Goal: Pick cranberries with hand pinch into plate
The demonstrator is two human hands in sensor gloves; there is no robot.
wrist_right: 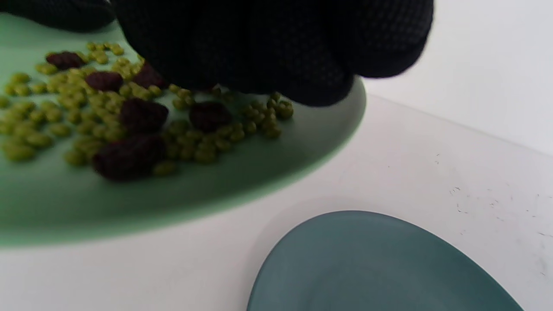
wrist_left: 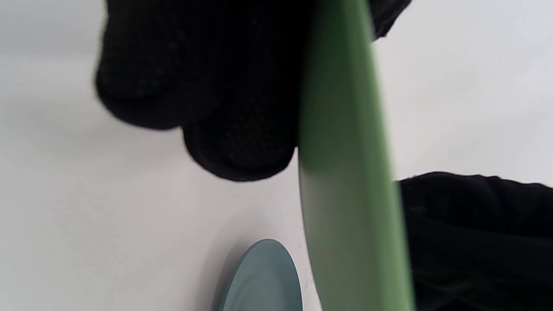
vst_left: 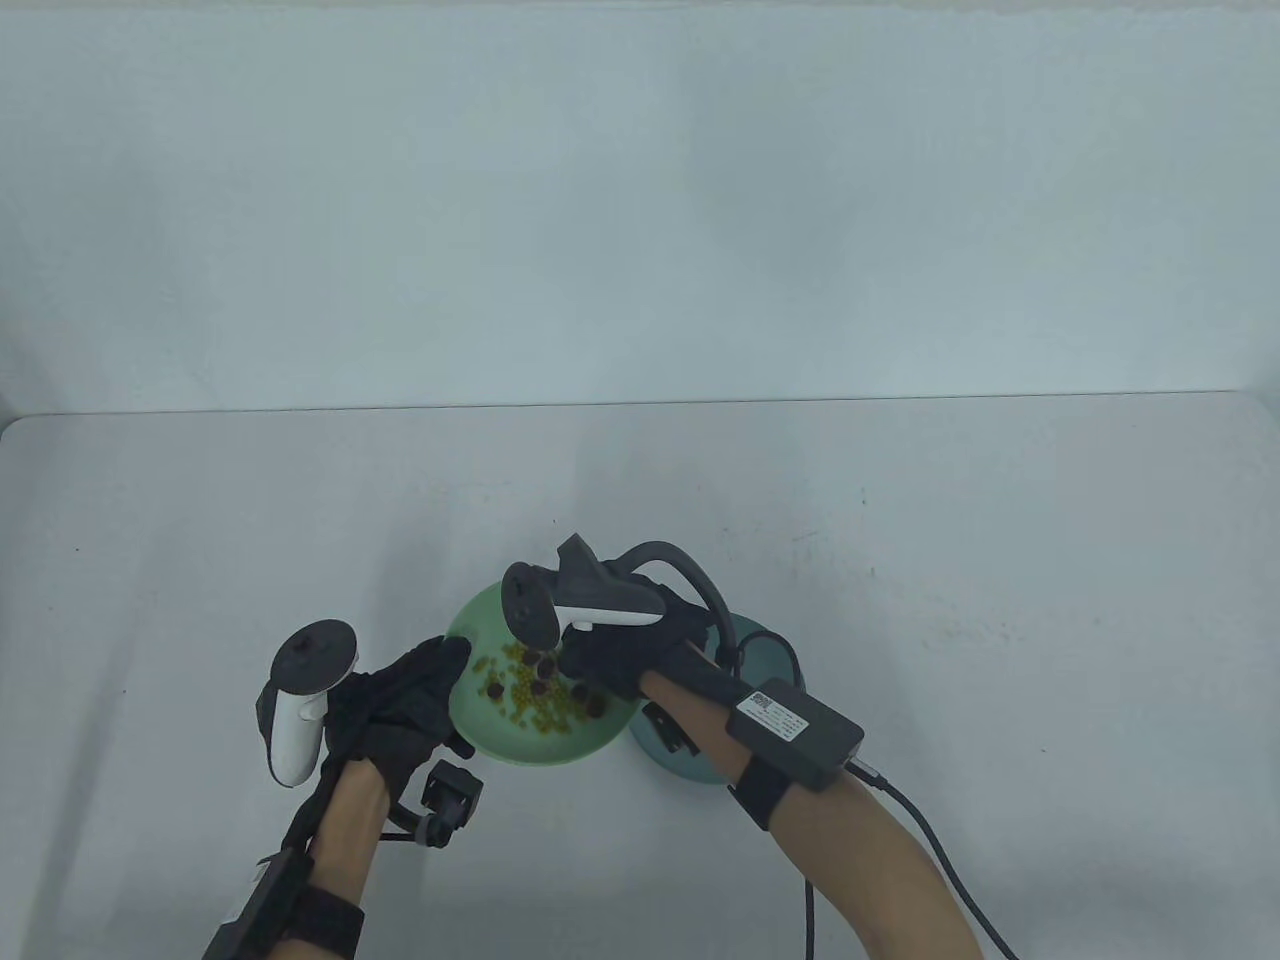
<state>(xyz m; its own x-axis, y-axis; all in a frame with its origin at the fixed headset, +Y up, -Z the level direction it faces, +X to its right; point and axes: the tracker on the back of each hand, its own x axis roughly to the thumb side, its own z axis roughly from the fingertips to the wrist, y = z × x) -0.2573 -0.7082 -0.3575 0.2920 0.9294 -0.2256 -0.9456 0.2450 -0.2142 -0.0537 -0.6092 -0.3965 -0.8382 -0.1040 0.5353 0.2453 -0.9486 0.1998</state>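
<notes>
The pale green round plate (vst_left: 500, 725), lower centre on the desk (vst_left: 900, 560), is steadied at its rim by the left hand (vst_left: 400, 700) – dark red cranberries (wrist_right: 142, 114) lie among green beans (wrist_right: 26, 140). The right hand (vst_left: 610, 665) is lowered over them; its grip cannot be told. The grey-blue plate (wrist_right: 371, 263) waits beside it.

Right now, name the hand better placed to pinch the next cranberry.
Right hand: its fingers hang right over the cranberries in the green plate. The left hand only rests on that plate's rim.
</notes>
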